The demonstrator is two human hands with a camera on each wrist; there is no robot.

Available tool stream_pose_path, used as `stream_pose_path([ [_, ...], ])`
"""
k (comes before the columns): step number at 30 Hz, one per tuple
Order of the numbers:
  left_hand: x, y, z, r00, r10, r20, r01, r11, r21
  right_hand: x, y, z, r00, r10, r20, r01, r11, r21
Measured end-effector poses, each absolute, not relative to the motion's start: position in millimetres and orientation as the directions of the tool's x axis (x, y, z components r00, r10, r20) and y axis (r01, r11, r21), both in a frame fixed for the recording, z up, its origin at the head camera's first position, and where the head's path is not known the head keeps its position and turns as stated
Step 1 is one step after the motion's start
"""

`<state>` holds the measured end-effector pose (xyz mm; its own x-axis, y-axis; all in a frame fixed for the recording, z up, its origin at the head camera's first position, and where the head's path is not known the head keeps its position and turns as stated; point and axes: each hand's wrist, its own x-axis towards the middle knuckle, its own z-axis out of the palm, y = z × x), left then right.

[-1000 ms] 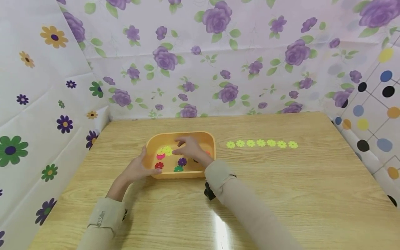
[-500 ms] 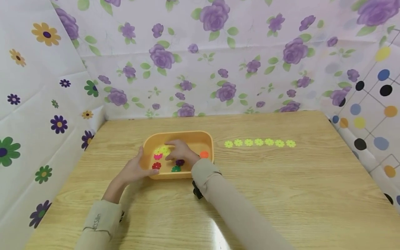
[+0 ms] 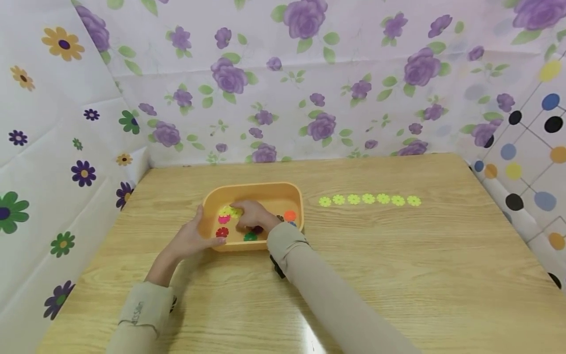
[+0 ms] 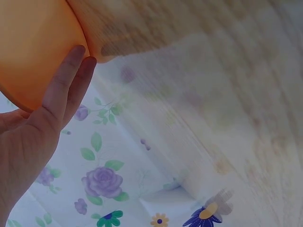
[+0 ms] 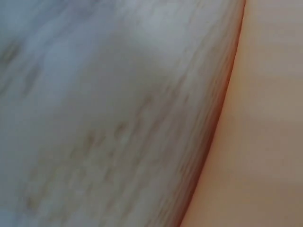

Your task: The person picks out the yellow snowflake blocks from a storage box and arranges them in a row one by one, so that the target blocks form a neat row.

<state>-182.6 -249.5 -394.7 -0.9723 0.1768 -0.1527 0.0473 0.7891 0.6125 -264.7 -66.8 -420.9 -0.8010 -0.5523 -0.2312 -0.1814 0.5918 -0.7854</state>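
Note:
My left hand (image 3: 187, 240) grips the left end of an orange plastic basin (image 3: 261, 186), thumb over the near rim and fingers along the outer wall. In the left wrist view, the fingers (image 4: 59, 87) lie against the basin's wall (image 4: 38, 42). My right hand (image 3: 253, 215) is down inside the basin, fingertips right at a cluster of yellow flower-shaped plastic pieces (image 3: 226, 211). Whether it pinches one I cannot tell. Around it lie a pink piece (image 3: 224, 220), a red one (image 3: 222, 232) and a green one (image 3: 250, 237); a dark purple one is partly hidden beneath the hand.
Right of the basin, several yellow flower pieces (image 3: 369, 198) lie in a row on the wooden table (image 3: 398, 265). An orange piece (image 3: 290, 215) and a partly covered blue one sit at the basin's right end. Flower-printed cloth (image 3: 265, 118) hangs behind the table.
My right hand has moved left and down in the basin, onto the yellow pieces, and its spread fingers have drawn closer together. The left hand keeps its grip on the basin.

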Motion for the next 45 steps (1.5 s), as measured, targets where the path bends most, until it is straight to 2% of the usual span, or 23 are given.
stream_pose_path([
  [5, -183.8, -248.9, -392.5, -0.972, 0.184, -0.144, 0.056, 0.781, 0.623, -265.6, -63.7, -419.0, -0.846, -0.513, -0.146, -0.217, 0.58, -0.785],
  [11, -184.2, -248.7, -393.4, -0.973, 0.18, -0.148, 0.046, 0.772, 0.634, -266.6, -61.6, -421.1, -0.87, -0.481, -0.111, -0.191, 0.535, -0.823],
  [22, -184.3, -249.6, -396.3, -0.973, 0.165, -0.159, 0.028, 0.772, 0.635, -267.9, -61.0, -421.2, -0.875, -0.459, -0.153, -0.238, 0.684, -0.689],
  [32, -183.0, -248.7, -394.8, -0.973, 0.164, -0.162, 0.025, 0.774, 0.633, -267.8, -62.0, -425.2, -0.876, -0.475, -0.085, -0.307, 0.684, -0.661],
  [45, -183.2, -248.8, -394.7, -0.973, 0.17, -0.157, 0.036, 0.781, 0.623, -265.8, -60.6, -420.9, -0.898, -0.439, 0.006, -0.299, 0.602, -0.74],
])
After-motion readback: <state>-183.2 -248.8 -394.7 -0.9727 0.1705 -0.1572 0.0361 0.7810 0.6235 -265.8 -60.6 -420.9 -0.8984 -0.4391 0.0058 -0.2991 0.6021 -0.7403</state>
